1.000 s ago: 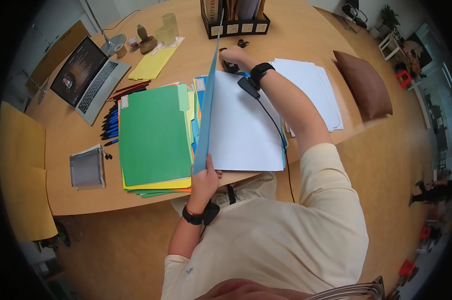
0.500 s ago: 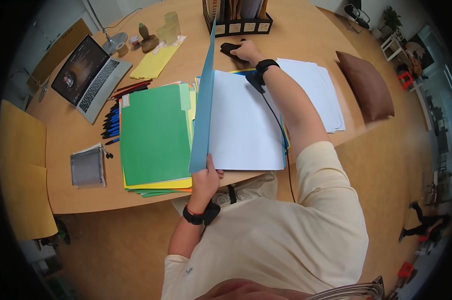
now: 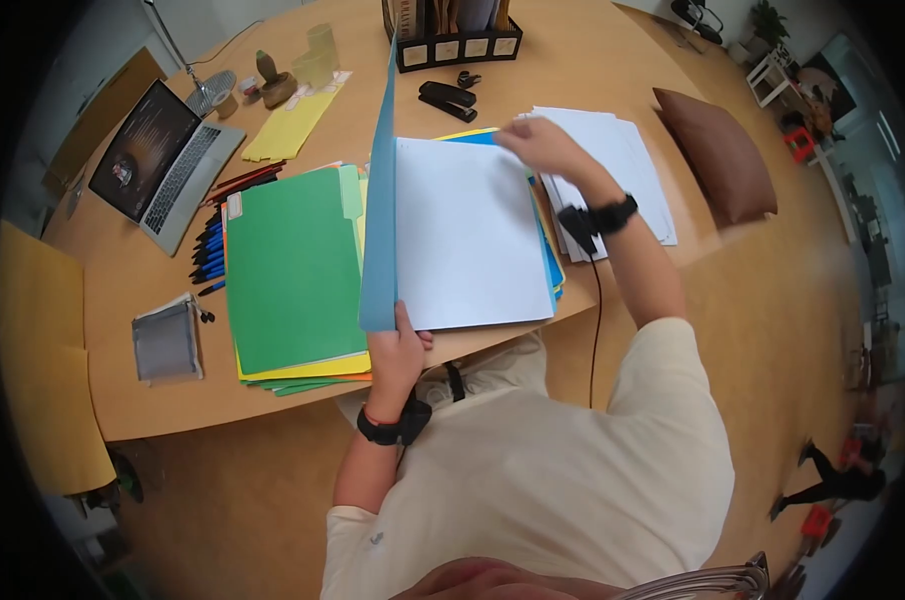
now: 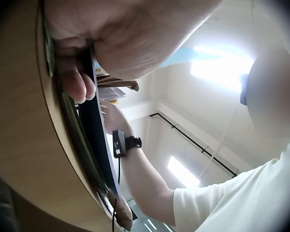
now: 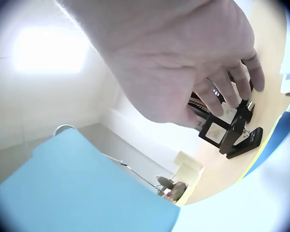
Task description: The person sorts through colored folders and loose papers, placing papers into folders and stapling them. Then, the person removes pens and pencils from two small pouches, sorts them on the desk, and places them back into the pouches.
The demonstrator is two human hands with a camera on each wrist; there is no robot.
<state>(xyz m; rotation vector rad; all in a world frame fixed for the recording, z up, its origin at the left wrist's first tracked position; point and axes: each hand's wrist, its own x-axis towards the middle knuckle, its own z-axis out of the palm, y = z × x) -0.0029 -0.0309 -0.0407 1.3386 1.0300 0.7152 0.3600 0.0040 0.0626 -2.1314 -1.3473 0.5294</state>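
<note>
A light blue file folder (image 3: 378, 230) stands opened, its left cover raised nearly upright beside a white sheet of paper (image 3: 473, 240). At the near end of the fold, my left hand (image 3: 397, 358) grips the folder, thumb up along the cover. In the left wrist view its fingertips (image 4: 75, 87) curl round the folder's edge. Over the far right corner of the white sheet hovers my right hand (image 3: 548, 145), holding nothing. Its fingers are loosely bent in the right wrist view. A black stapler (image 3: 448, 102) lies on the table beyond the sheet.
Left of the folder lies a stack topped by a green folder (image 3: 298, 270), with pens (image 3: 209, 250) and a laptop (image 3: 168, 165) beyond. White papers (image 3: 613, 170) lie at right, near a brown cushion (image 3: 718, 155). A black file organizer (image 3: 458, 45) stands at the back.
My right hand has let go of the stapler, left on the table, and has come back toward the sheet's far right corner. The left hand keeps its grip on the folder.
</note>
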